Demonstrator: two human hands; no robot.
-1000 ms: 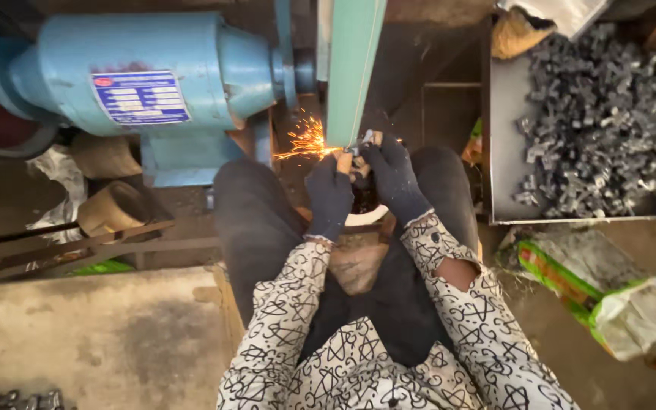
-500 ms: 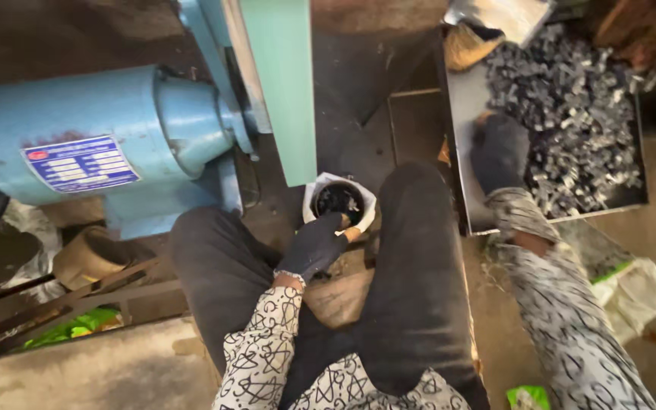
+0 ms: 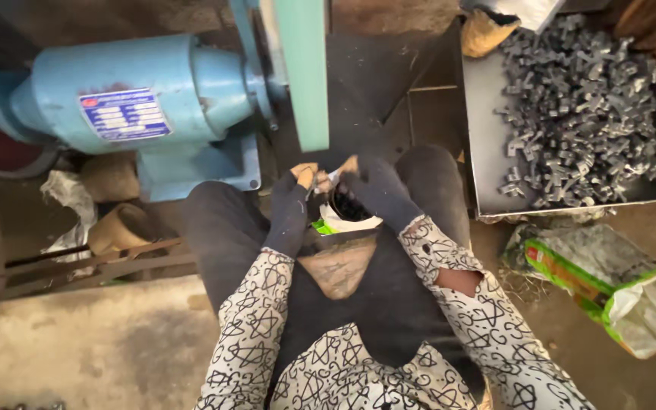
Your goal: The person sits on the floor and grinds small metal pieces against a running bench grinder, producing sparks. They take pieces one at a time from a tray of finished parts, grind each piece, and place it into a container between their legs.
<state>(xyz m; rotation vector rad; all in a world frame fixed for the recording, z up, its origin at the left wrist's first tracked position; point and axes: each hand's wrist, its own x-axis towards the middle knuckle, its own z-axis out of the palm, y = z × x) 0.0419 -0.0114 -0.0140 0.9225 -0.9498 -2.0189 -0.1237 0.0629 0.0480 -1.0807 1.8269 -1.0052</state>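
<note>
Both gloved hands meet over the lap, just below the green belt guard [image 3: 303, 72]. The left hand [image 3: 291, 209] and right hand [image 3: 377, 193] are pressed together on a small metal piece [image 3: 330, 179]; the fingers hide most of it, and the exact pinch cannot be made out. It sits directly above the white cup [image 3: 347, 216] wedged between the knees.

Half a second ago the right hand was out over the metal tray [image 3: 487, 114] of grey castings [image 3: 582, 106], while the left rested at the cup. It has since returned to centre. Judged from this, a fresh piece has been fetched and is being set for the belt. No sparks show now, unlike a second ago. The blue motor [image 3: 138, 106] stands to the left.
</note>
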